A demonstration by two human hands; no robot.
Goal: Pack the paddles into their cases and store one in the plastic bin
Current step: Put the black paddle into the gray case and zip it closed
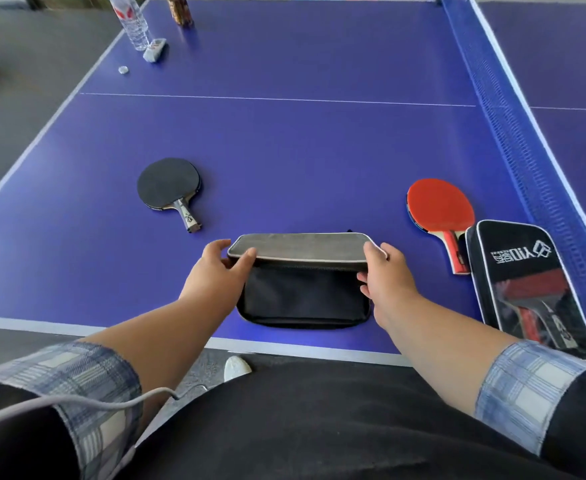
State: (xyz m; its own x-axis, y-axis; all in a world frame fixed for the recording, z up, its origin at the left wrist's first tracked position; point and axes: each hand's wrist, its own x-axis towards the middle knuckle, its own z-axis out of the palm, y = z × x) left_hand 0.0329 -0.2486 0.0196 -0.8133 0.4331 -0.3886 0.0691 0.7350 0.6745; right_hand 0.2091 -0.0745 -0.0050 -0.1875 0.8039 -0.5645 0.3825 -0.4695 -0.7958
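Case (302, 296) at the near edge of the table (284, 133), lid raised; left hand (218, 271) and right hand (385, 275) each grip a lid corner. I judge it the opening step. Farther out, black paddle (168, 183) left, red paddle (438, 206) right, both loose: next, free one hand to fetch either.

Head view: forward-down over blue table (319, 150), near, net (513, 133) right.
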